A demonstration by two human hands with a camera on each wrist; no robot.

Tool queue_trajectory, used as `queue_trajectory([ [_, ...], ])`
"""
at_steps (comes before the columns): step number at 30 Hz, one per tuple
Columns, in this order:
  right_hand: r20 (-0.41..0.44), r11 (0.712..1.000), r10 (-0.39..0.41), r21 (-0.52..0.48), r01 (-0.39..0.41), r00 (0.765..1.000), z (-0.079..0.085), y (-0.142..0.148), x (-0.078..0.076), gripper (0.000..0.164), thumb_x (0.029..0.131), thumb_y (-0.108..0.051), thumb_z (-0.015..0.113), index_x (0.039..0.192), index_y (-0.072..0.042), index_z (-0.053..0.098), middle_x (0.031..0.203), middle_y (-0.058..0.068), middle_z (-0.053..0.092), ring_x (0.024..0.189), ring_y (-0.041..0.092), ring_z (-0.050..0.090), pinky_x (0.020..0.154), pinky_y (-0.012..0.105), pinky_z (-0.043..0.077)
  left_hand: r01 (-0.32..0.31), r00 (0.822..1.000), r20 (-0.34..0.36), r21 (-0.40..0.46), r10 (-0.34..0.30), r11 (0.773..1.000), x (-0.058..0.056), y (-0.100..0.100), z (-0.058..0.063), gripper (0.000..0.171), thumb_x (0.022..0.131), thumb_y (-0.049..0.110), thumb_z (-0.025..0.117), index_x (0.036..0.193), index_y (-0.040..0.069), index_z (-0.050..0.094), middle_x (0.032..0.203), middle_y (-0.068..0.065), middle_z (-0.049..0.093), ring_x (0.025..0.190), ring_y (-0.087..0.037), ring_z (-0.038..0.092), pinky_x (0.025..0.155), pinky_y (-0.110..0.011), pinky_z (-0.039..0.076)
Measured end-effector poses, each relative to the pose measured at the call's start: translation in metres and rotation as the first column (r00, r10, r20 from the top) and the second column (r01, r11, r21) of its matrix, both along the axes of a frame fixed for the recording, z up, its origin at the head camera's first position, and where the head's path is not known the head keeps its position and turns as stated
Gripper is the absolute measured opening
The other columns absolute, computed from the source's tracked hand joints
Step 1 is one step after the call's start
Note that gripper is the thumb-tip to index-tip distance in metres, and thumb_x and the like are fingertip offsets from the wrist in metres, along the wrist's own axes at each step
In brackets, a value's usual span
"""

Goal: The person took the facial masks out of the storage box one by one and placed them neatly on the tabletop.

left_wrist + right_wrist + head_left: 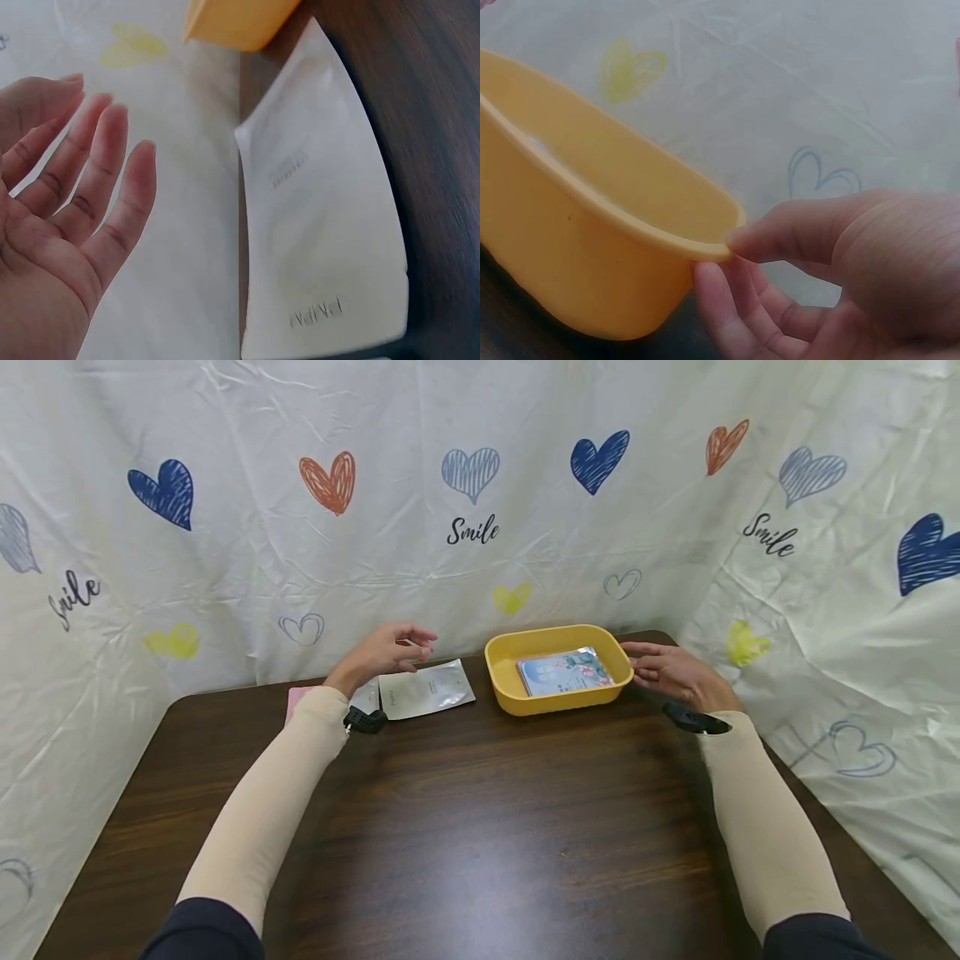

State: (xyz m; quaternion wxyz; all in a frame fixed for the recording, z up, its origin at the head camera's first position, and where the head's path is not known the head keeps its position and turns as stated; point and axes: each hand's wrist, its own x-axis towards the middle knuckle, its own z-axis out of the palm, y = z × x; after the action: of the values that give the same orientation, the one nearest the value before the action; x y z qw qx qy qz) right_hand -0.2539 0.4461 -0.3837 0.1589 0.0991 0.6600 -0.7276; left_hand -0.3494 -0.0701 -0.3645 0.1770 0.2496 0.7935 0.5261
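My left hand [386,652] hovers near the wall above a silvery-white sheet mask packet [426,690], fingers loosely bent and apart, holding nothing. The left wrist view has this packet [322,217] to the right of the hand [67,210], with a gap between them. My right hand [678,674] is at the right end of a yellow plastic basket [558,703]. There, in the right wrist view, the thumb lies at the rim of the basket [592,255] and the fingers sit below it, pinching the edge. A light blue flowered packet [566,672] lies inside the basket.
Partly behind my left wrist are a pink packet [298,697] and another pale packet [365,695]. The dark brown wooden table [480,827] extends toward me. A white cloth [405,552] printed with hearts hangs along its back and sides.
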Motion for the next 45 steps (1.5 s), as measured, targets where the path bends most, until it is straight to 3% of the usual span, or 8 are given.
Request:
queue_trajectory([
  [4,-0.002,1.0,-0.002,0.01,0.002,1.0,-0.001,0.001,-0.001,0.06,0.103,-0.001,0.053,0.159,-0.005,0.03,0.107,0.002,0.075,0.088,0.013,0.071,0.081,0.027,0.06,0.018,1.0,-0.006,0.001,-0.018,1.0,0.001,0.012,0.008,0.034,0.099,0.015,0.067,0.131,0.007,0.065,0.125,-0.019,0.061,0.105,-0.028,0.065,0.096,-0.058,0.053],
  [11,-0.009,0.999,0.011,0.039,-0.01,1.0,-0.004,0.001,-0.002,0.06,0.104,-0.002,0.052,0.16,-0.006,0.028,0.107,0.0,0.074,0.088,0.012,0.07,0.08,0.026,0.06,0.061,0.997,-0.037,0.014,-0.061,0.998,-0.003,0.032,0.014,0.032,0.099,0.016,0.067,0.13,0.006,0.066,0.127,-0.019,0.062,0.106,-0.029,0.067,0.091,-0.052,0.057],
  [15,-0.01,1.0,0.011,0.028,-0.01,1.0,-0.004,0.002,-0.003,0.06,0.104,-0.002,0.052,0.159,-0.006,0.03,0.108,0.001,0.074,0.087,0.012,0.07,0.08,0.027,0.06,0.077,0.996,-0.05,0.025,-0.076,0.997,-0.003,0.044,0.017,0.03,0.099,0.015,0.068,0.127,0.006,0.068,0.121,-0.016,0.063,0.109,-0.035,0.065,0.091,-0.055,0.057],
  [19,-0.004,1.0,0.018,0.018,-0.018,1.0,-0.002,0.002,-0.002,0.059,0.105,-0.001,0.051,0.159,-0.006,0.029,0.108,0.002,0.074,0.087,0.012,0.07,0.08,0.026,0.06,0.098,0.993,-0.061,0.026,-0.096,0.995,-0.005,0.055,0.018,0.028,0.098,0.014,0.068,0.126,0.007,0.068,0.118,-0.013,0.065,0.107,-0.032,0.066,0.09,-0.053,0.058],
  [27,-0.007,1.0,0.006,0.012,-0.006,1.0,-0.003,0.0,-0.004,0.057,0.104,-0.001,0.051,0.158,-0.006,0.032,0.11,0.004,0.074,0.089,0.013,0.07,0.079,0.026,0.06,0.136,0.989,-0.069,0.037,-0.133,0.99,-0.005,0.075,0.023,0.03,0.098,0.009,0.067,0.128,0.004,0.066,0.126,-0.018,0.063,0.112,-0.032,0.064,0.096,-0.058,0.053],
  [38,-0.008,0.999,0.003,0.038,-0.002,1.0,-0.001,0.0,-0.003,0.059,0.103,-0.001,0.053,0.158,-0.006,0.033,0.115,0.005,0.073,0.092,0.013,0.07,0.085,0.029,0.06,0.147,0.989,-0.021,0.079,-0.146,0.986,-0.01,0.1,0.021,0.034,0.097,-0.001,0.064,0.131,0.0,0.063,0.13,-0.028,0.058,0.121,-0.041,0.059,0.104,-0.057,0.049],
  [45,0.003,0.999,0.004,0.044,-0.005,1.0,-0.002,0.002,-0.003,0.058,0.104,-0.001,0.053,0.158,-0.007,0.033,0.114,0.002,0.074,0.092,0.013,0.07,0.087,0.028,0.059,0.179,0.984,-0.021,0.086,-0.178,0.98,-0.014,0.123,0.016,0.038,0.094,-0.004,0.067,0.132,-0.004,0.061,0.127,-0.023,0.061,0.113,-0.033,0.063,0.103,-0.054,0.05],
])
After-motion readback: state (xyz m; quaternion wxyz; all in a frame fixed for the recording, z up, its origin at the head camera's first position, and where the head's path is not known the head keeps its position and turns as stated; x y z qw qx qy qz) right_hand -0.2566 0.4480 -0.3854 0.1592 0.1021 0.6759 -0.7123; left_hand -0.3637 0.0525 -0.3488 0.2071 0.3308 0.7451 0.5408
